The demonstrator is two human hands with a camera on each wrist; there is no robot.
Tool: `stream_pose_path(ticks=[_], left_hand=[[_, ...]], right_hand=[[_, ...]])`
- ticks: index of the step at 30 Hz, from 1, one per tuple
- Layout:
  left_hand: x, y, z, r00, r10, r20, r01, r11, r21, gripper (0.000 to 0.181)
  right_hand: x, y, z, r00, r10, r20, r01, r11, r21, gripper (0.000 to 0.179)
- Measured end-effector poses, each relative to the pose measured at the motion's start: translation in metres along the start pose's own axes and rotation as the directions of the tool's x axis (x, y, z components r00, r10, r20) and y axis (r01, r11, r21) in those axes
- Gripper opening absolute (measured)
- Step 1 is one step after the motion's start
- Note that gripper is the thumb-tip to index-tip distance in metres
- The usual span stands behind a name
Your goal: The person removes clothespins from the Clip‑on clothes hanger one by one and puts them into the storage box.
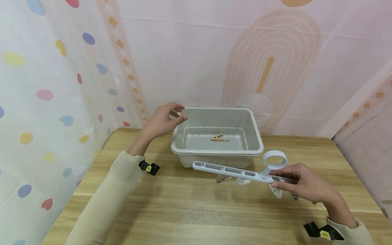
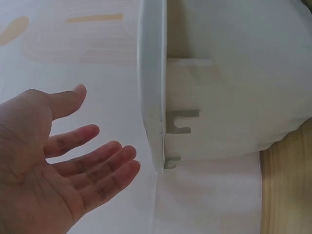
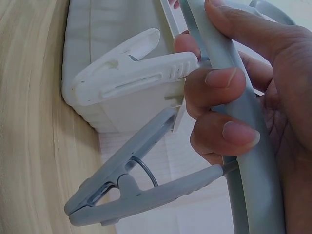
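Note:
My right hand grips the right part of a pale blue-grey clip hanger, a long hollow bar with a ring on top. Several clips hang beneath the bar. In the right wrist view, a white clip and a grey clip dangle by the curled fingers. At the back left, my left hand hovers by the left rim of a grey plastic tub; its relaxed fingers hold nothing. On the tub's floor lies a wooden-coloured clothespin.
The tub stands near the back of a wooden table. Behind it hangs a patterned curtain, which also runs along the left side. Each wrist wears a black strap.

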State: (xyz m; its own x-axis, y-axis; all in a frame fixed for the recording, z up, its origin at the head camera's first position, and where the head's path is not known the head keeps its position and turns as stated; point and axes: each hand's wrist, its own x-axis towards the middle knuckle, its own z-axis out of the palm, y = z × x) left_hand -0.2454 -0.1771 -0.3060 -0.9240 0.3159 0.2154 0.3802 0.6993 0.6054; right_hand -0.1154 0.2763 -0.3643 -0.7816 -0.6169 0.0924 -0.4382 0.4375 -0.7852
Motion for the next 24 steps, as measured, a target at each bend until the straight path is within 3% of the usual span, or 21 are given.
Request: stream_pose_path(ticks=[13, 24], left_hand=[[-0.029, 0.002, 0.007, 0.998, 0.009, -0.068, -0.017, 0.992, -0.124, 0.055], [-0.051, 0.003, 0.017, 0.990, 0.079, -0.120, -0.102, 0.973, -0.206, 0.047]], right_hand=[[0.000, -0.003, 0.000, 1.000, -0.007, -0.010, 0.007, 1.000, 0.002, 0.024], [0.001, -0.007, -0.001, 0.999, -0.016, -0.047, 0.015, 1.000, -0.027, 0.025]])
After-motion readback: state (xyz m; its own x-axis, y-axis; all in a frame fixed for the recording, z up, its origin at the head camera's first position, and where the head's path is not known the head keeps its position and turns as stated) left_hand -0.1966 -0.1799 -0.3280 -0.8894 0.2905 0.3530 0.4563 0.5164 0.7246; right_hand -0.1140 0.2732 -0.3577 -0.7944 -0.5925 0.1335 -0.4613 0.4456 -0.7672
